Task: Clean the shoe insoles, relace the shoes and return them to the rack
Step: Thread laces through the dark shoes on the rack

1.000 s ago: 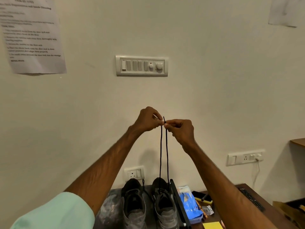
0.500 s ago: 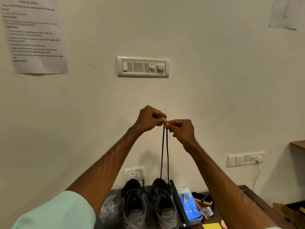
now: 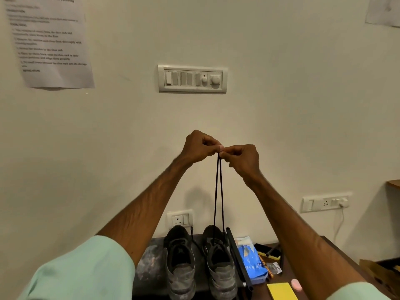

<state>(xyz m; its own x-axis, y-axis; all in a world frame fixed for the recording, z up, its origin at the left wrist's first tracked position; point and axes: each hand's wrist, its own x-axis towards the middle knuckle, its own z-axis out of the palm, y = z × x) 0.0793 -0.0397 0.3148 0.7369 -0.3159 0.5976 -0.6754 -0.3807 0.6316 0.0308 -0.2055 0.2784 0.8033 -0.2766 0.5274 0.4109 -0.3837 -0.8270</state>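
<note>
Two dark grey shoes stand side by side on the black rack shelf (image 3: pixel 151 252) at the bottom centre, toes toward the wall. From the right shoe (image 3: pixel 219 260) a black lace (image 3: pixel 218 191) runs straight up as two taut strands. My left hand (image 3: pixel 200 147) and my right hand (image 3: pixel 243 159) meet high in front of the wall, fingertips touching, and both pinch the lace ends together. The left shoe (image 3: pixel 179 256) has a loose lace end lying beside it.
Right of the rack's black frame bar (image 3: pixel 239 263), a wooden table (image 3: pixel 337 254) holds a blue wipes pack (image 3: pixel 252 263), a black brush (image 3: pixel 267 251), a yellow sponge (image 3: pixel 281 291) and a pink eraser (image 3: pixel 296 284). A switch panel (image 3: pixel 192 78) and a printed sheet (image 3: pixel 47 40) hang on the wall.
My hands have closed together so the fingertips meet, and the two lace strands now hang closer to each other. The short end that stuck up above my fingers is no longer visible.
</note>
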